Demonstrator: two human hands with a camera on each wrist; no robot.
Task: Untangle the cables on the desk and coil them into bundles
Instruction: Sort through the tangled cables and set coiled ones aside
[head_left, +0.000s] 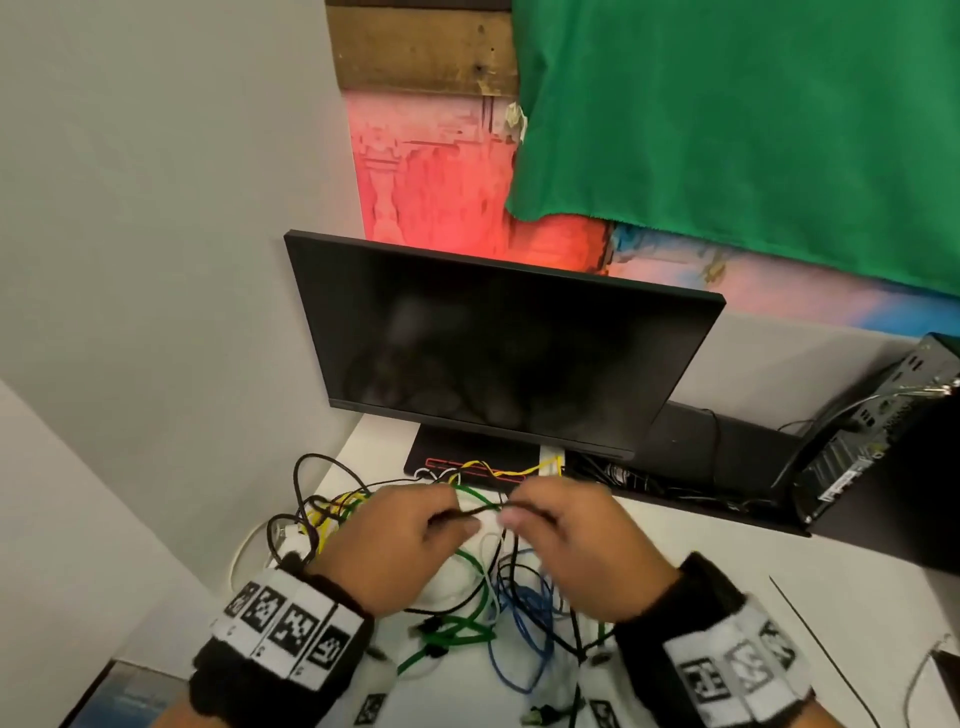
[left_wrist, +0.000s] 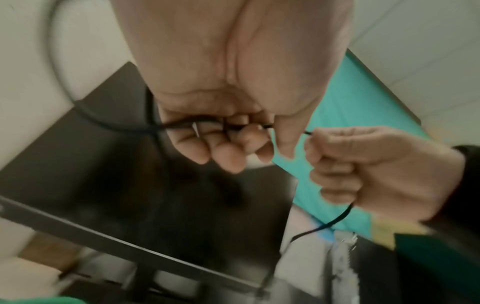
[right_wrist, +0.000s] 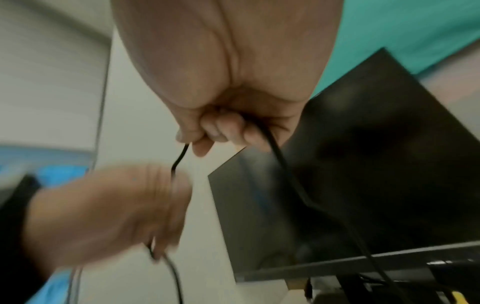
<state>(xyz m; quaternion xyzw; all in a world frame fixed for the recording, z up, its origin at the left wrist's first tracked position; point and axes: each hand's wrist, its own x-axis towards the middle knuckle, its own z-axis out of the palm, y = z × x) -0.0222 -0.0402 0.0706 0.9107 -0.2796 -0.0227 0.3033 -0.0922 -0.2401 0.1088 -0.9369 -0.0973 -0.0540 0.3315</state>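
Holding a thin black cable stretched between both hands in front of the monitor, I had my left hand curled round it with several strands gathered under the fingers, and my right hand closed in a fist on the same cable, whose free length dropped below that grip toward the surface. The gap between the two grips was short, the cable nearly taut across it.

Room was tight. The monitor stood close behind my hands, its base just beyond my knuckles; a white wall closed in left of the monitor, and a computer case stood to the monitor's right with dark leads trailing before it. A green cloth hung above the monitor. The open stretch of white surface lay right of my right hand, in front of the case.

The tangle sat in front of the monitor's base, mostly beneath my hands: a green cable looping under my left hand, a blue cable heaped between my wrists, a yellow cable running across the base, black loops arching out toward the wall, and a white cable curving at the surface's left edge. All crossed one another, unsorted.
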